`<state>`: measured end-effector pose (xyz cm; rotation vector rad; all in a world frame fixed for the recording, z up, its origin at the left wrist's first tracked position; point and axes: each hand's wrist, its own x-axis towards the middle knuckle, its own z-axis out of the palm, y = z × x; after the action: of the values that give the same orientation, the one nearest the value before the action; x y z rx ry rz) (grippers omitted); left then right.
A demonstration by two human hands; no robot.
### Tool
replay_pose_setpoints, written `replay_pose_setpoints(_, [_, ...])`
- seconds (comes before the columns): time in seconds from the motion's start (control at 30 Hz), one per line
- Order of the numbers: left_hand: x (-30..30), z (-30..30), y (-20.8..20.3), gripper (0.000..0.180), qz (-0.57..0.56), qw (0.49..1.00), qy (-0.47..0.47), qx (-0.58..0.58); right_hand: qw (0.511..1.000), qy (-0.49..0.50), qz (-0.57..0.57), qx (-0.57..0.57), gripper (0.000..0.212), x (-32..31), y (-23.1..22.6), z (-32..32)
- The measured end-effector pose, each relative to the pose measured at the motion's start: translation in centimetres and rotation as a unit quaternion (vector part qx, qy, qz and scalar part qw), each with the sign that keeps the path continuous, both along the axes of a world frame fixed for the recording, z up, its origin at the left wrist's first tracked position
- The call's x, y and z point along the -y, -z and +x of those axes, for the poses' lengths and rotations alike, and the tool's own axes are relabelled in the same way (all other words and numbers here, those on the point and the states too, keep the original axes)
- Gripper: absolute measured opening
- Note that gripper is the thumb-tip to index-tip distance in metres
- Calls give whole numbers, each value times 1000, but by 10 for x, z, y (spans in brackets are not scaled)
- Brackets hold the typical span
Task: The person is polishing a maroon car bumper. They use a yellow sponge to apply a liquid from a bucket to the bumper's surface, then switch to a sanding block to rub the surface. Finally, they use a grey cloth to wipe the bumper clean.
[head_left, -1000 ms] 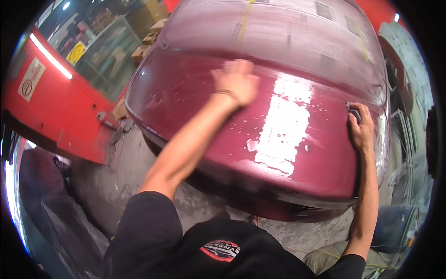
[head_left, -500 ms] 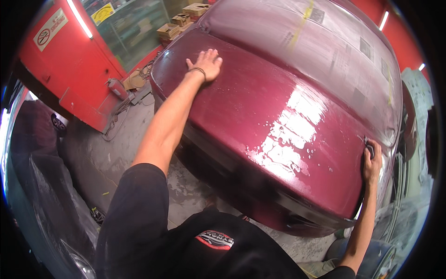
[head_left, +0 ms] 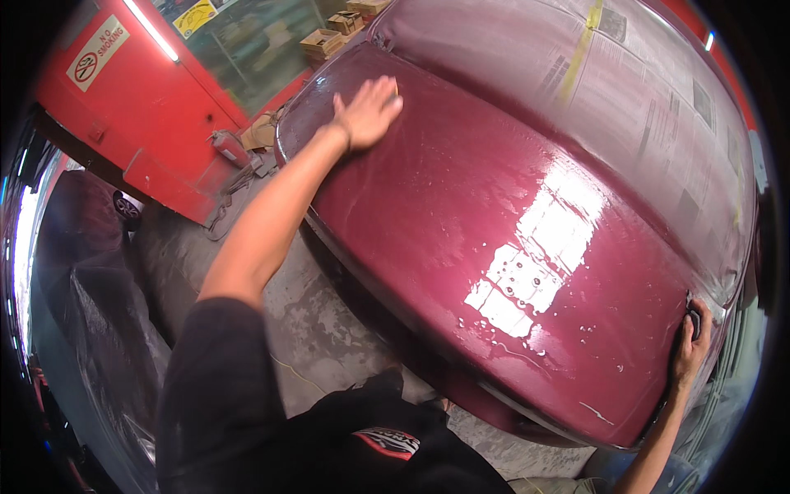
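A wet maroon car boot lid [head_left: 411, 214] fills the middle of the view. My left hand [head_left: 369, 114] lies on its far left part, palm down with the fingers stretched out, slightly blurred. A small yellowish sliver shows at those fingertips; what it is I cannot make out. At the lid's right edge, my right hand [head_left: 693, 342] is closed around a small black block [head_left: 695, 323], which is partly hidden by the fingers. Water drops and streaks cover the paint, with a bright light reflection right of the middle.
Masking paper [head_left: 658, 107] with yellow tape [head_left: 580, 53] covers the rear window under hazy film. A red door [head_left: 140, 107], a fire extinguisher [head_left: 230, 148] and cardboard boxes [head_left: 322, 43] stand at the far left. Plastic sheeting [head_left: 115, 329] drapes something dark at the left.
The view has shifted, so the car sits lower and further right. My left hand has slid slightly on the lid, fingers pointing more to the right. My right hand stays at the right edge with the block.
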<state>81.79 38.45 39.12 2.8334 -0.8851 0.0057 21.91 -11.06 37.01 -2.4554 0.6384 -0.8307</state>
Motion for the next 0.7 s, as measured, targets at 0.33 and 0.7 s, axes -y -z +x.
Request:
replay_pose_setpoints(0.33, [-13,-25,7,67,8,997,69,18,997,36,-63,-27,37,38,14,-16])
replay_pose_setpoints(0.7, [-120,-38,-3,69,8,998,-32,-59,999,3,-44,17,37,45,25,-3])
